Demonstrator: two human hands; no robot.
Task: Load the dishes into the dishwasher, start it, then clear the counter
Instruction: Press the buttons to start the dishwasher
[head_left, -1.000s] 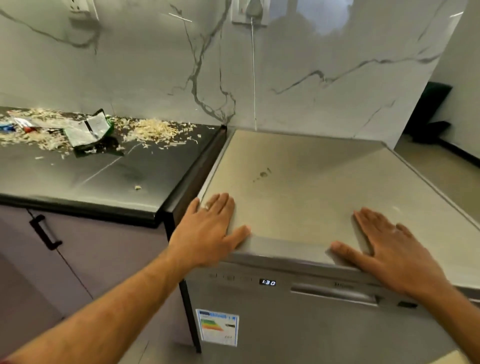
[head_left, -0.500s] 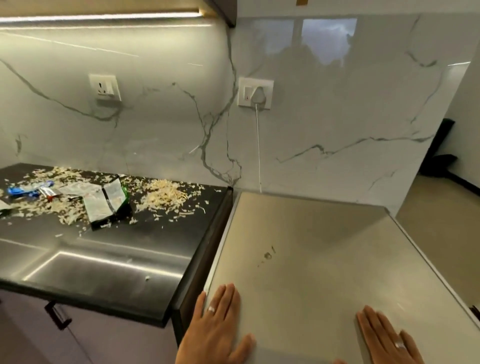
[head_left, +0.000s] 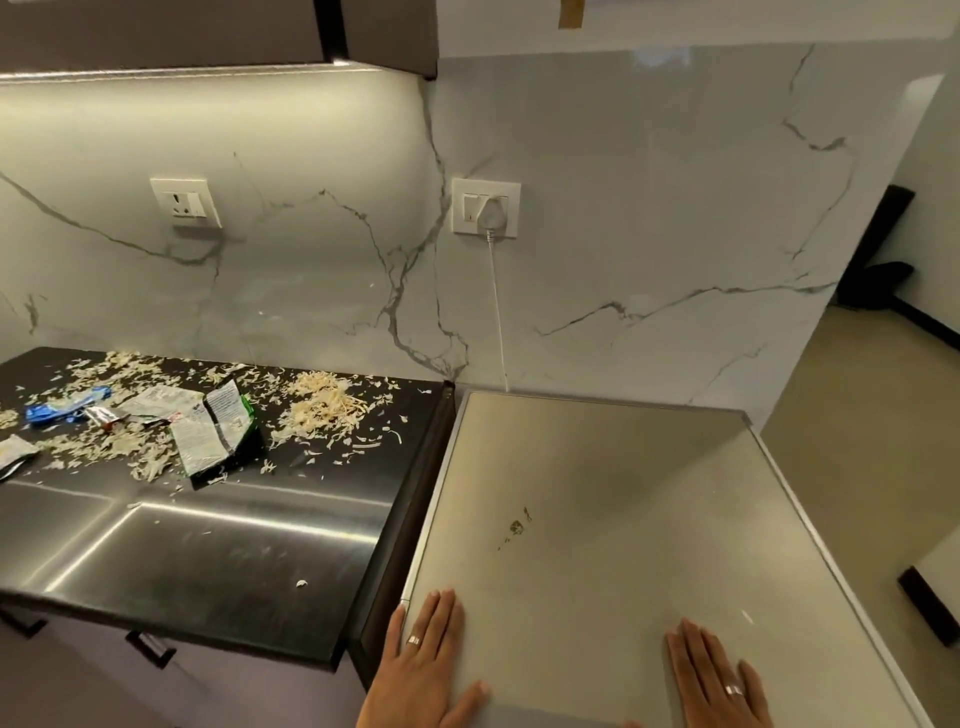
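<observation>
White marble-look wall (head_left: 623, 208) with grey veins; two white sockets on it, the left socket (head_left: 185, 201) unused, the right socket (head_left: 485, 207) holding a plug with a white cable (head_left: 497, 312) running down. Dark upper cabinets (head_left: 208, 31) with an under-cabinet light strip (head_left: 171, 71) glowing onto the wall, purple-grey lower cabinet fronts (head_left: 104, 675) with black handles. Beige floor (head_left: 883, 415) at right, dark furniture (head_left: 878, 260) by the far wall.

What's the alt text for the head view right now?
Both hands, left hand and right hand, rest flat on the steel dishwasher top. On the black counter at left lie empty wrappers and pale scattered shavings; a white cord hangs from the wall socket.
</observation>
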